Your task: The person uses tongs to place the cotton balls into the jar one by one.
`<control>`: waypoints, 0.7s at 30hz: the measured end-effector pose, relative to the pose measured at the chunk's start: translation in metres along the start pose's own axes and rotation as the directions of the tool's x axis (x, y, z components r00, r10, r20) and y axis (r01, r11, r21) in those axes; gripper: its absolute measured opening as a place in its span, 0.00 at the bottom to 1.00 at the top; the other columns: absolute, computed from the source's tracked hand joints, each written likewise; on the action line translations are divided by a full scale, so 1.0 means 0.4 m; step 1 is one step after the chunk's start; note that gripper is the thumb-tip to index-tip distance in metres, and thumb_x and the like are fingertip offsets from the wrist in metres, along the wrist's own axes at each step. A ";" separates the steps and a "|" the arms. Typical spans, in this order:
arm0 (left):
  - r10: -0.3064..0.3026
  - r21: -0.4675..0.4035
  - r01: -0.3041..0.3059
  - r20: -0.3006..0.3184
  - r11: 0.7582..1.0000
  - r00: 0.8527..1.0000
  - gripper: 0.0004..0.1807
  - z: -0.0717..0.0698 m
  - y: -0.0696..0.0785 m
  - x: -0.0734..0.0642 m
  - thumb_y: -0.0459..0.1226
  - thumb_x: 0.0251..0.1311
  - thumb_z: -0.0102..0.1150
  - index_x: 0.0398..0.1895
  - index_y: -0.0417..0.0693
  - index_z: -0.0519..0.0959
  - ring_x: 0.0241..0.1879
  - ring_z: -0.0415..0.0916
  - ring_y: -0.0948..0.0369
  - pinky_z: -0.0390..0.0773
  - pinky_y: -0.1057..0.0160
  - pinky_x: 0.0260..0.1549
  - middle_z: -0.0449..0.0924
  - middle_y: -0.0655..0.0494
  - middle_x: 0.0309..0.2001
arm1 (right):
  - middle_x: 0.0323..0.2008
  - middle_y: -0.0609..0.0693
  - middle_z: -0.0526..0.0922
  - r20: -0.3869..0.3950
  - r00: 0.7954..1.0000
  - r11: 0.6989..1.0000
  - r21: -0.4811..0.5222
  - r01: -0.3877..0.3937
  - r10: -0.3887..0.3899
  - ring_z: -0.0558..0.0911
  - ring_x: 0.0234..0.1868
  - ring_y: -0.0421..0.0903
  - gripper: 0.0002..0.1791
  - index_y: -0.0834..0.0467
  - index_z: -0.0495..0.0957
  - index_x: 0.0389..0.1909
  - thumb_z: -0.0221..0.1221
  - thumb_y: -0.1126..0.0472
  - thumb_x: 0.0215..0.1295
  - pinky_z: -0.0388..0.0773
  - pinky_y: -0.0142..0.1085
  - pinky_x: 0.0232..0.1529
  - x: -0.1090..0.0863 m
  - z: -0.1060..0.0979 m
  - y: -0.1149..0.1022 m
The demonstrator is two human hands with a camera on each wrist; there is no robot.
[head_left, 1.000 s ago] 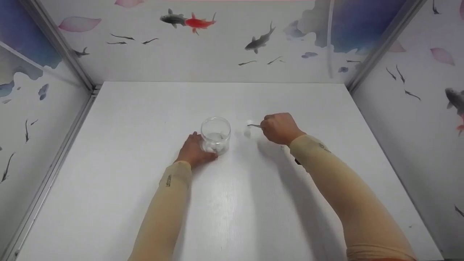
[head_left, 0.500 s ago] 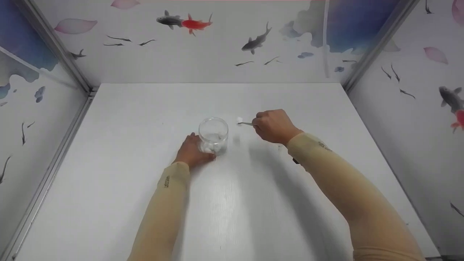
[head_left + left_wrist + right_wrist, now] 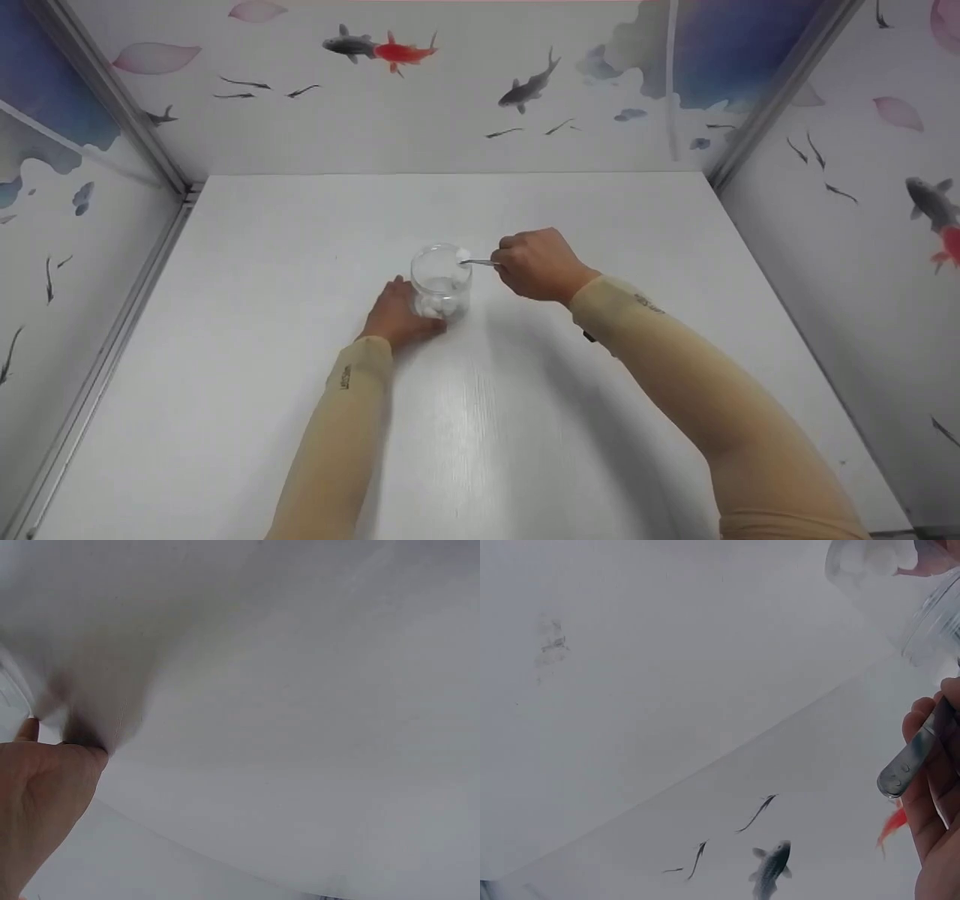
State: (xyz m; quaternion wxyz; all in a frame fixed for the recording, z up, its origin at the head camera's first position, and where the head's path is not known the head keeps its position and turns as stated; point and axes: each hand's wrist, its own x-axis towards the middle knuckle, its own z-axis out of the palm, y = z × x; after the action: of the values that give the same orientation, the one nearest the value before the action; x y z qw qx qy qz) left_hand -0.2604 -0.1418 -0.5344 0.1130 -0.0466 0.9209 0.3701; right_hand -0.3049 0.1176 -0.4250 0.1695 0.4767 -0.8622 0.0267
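Observation:
A clear jar (image 3: 441,281) with several white cotton balls at its bottom stands upright on the white table. My left hand (image 3: 399,311) grips the jar's lower left side, thumb in front and fingers behind. Only a sliver of the jar's edge shows beside that hand (image 3: 49,787) in the left wrist view. With my right hand (image 3: 536,262) I pinch metal tweezers (image 3: 480,262), whose tips hold a white cotton ball (image 3: 463,256) at the jar's right rim. Their flat rear end (image 3: 900,772) sticks out of the right hand (image 3: 937,817) in the right wrist view.
The white table (image 3: 300,232) is enclosed by a back wall (image 3: 420,112) and side walls printed with fish, petals and blue washes. A small grey smudge (image 3: 553,643) marks the tabletop in the right wrist view.
My right hand has moved left, carrying the tweezers and cotton ball from beside the jar to its rim. The left hand keeps its grip on the jar.

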 end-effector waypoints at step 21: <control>0.006 -0.030 -0.006 -0.021 1.000 1.000 0.56 0.006 -0.002 0.003 0.56 0.39 0.81 0.73 0.48 0.65 0.77 0.43 0.48 0.44 0.51 0.74 0.49 0.43 0.77 | 0.24 0.47 0.83 0.017 0.999 1.000 -0.009 0.028 -0.028 0.80 0.21 0.44 0.06 0.55 0.88 0.31 0.62 0.64 0.62 0.80 0.40 0.21 0.002 0.018 -0.003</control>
State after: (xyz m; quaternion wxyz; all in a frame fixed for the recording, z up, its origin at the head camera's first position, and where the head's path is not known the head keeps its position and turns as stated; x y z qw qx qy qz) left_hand -0.2611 -0.1407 -0.5372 0.1014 -0.0494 0.9165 0.3838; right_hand -0.3064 0.1148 -0.4316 0.1646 0.4882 -0.8569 0.0162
